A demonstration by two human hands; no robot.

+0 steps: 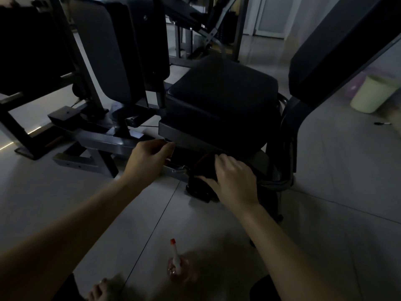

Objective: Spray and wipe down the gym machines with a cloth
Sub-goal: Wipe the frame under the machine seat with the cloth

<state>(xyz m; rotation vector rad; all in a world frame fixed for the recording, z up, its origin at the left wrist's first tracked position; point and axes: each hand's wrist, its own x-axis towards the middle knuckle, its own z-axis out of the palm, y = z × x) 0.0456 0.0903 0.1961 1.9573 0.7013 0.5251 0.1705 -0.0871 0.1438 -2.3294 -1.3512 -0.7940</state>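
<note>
Hands: right hand low at the near side of the machine, fingers bent over a dark cloth and holding it, thumb under the cloth's lower edge. Cloth is pressed against the dark base part below the seat frame. The light is dim, so the cloth's outline blends into the metal behind it.

Left hand is just left of the cloth and apart from it. Its fingers are curled at the lower lip of the seat frame, fingertips touching the metal. Cannot tell whether it actually clasps the lip or only rests there. Both forearms reach forward from the bottom of the view.

Spray bottle: on the floor between the two forearms, near the body and well apart from both hands. White nozzle with a red tip points up, and the body is blurred and pinkish.

Machine: black seat pad directly above the hands. Angled back pad rises to the right. Upright pad stands to the left on its own post.

Surroundings: pale tiled floor. Pale green bin at the far right, beyond the back pad, with something purple behind it. More frame tubing stands in the background.
</note>
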